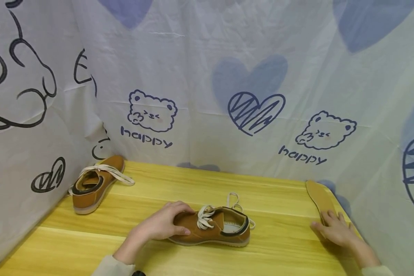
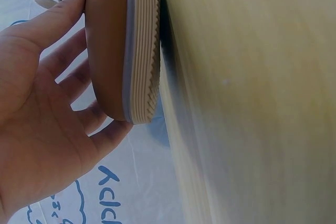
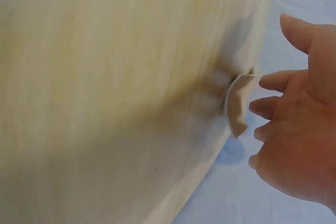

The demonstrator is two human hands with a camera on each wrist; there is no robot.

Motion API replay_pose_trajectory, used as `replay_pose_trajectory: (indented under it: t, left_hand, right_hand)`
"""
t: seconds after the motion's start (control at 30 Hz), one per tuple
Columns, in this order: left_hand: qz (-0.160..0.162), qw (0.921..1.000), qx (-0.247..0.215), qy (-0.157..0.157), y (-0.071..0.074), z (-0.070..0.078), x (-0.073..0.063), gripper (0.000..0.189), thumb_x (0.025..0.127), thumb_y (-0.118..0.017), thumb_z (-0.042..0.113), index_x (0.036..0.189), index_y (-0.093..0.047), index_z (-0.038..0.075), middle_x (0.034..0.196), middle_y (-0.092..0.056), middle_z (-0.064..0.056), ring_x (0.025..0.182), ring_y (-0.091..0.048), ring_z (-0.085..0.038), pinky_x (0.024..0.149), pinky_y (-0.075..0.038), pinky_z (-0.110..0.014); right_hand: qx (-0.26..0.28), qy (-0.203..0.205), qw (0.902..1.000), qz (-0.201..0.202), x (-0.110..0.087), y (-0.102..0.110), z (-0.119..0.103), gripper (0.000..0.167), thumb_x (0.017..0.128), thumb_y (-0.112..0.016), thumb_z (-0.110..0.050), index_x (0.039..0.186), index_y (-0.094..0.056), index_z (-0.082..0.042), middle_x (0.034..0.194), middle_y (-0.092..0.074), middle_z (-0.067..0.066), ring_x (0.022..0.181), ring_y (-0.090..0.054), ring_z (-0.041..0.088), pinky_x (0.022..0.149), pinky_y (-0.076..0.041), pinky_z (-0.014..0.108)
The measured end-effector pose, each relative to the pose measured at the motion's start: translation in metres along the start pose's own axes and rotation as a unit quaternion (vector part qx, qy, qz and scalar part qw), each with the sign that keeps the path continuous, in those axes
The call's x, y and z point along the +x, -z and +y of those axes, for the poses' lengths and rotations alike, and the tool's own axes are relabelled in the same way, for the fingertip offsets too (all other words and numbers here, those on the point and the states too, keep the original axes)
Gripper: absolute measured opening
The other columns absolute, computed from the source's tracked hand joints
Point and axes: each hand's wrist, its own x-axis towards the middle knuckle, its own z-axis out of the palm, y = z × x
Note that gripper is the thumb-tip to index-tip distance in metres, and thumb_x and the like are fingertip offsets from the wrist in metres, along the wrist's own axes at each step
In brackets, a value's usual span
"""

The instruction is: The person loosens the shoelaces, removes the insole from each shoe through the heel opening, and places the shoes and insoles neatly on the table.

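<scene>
My left hand (image 1: 165,221) grips the toe of a brown lace-up shoe (image 1: 211,230) near the middle of the table, the shoe's opening pointing right. In the left wrist view the thumb lies on the upper of the shoe (image 2: 107,51) and the fingers curl round its far side; the ridged pale sole is close above the table. At the right edge a tan insole (image 1: 320,197) lies on the table. My right hand (image 1: 338,231) hovers by its near end with fingers spread. The right wrist view shows a gap between the fingertips and the curved insole (image 3: 237,106).
A second brown shoe (image 1: 98,184) with pale laces stands at the left back, close to the side curtain. Printed white cloth (image 1: 200,145) hangs behind and along both sides of the yellow wood-grain table (image 1: 276,199). Loose laces trail behind the middle shoe.
</scene>
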Motion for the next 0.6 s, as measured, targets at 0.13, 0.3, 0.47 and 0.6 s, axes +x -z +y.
replay_pose_trajectory:
  t: [0.13, 0.3, 0.47, 0.6]
  left_hand:
    - [0.001, 1.0000, 0.000, -0.001, 0.000, 0.000, -0.001, 0.054, 0.087, -0.085, 0.036, 0.133, -0.067, 0.014, 0.134, -0.063, -0.003, 0.127, -0.053, -0.032, 0.108, -0.044, -0.058]
    - [0.000, 1.0000, 0.001, -0.003, 0.000, 0.000, -0.001, 0.053, 0.087, -0.085, 0.035, 0.132, -0.067, 0.014, 0.133, -0.063, -0.003, 0.126, -0.053, -0.031, 0.108, -0.044, -0.057]
    - [-0.002, 1.0000, 0.001, -0.001, 0.000, 0.000, -0.001, 0.053, 0.087, -0.085, 0.036, 0.133, -0.067, 0.014, 0.134, -0.063, -0.003, 0.127, -0.053, -0.032, 0.108, -0.044, -0.058]
    - [-0.003, 1.0000, -0.001, 0.000, 0.000, 0.000, -0.001, 0.054, 0.087, -0.085, 0.035, 0.133, -0.066, 0.014, 0.134, -0.063, -0.004, 0.128, -0.052, -0.033, 0.108, -0.044, -0.058]
  right_hand:
    - [0.014, 0.029, 0.9969, 0.071, -0.003, 0.005, -0.017, 0.077, 0.108, -0.050, -0.041, 0.147, -0.033, 0.023, 0.149, -0.028, 0.049, 0.135, -0.022, 0.073, 0.106, -0.019, 0.084]
    - [0.099, 0.040, 0.9823, 0.154, -0.006, 0.006, -0.042, 0.066, 0.109, -0.052, -0.037, 0.151, -0.037, 0.012, 0.147, -0.041, 0.044, 0.132, -0.043, 0.062, 0.104, -0.043, 0.065]
    - [0.202, 0.093, 0.9476, 0.229, -0.013, 0.007, -0.079, 0.050, 0.108, -0.059, -0.025, 0.149, -0.050, 0.002, 0.146, -0.053, 0.029, 0.117, -0.066, 0.009, 0.090, -0.050, 0.010]
    - [0.259, 0.151, 0.9232, 0.240, -0.016, 0.005, -0.111, 0.042, 0.106, -0.061, -0.018, 0.145, -0.056, -0.001, 0.142, -0.059, 0.019, 0.109, -0.056, -0.016, 0.087, -0.046, 0.003]
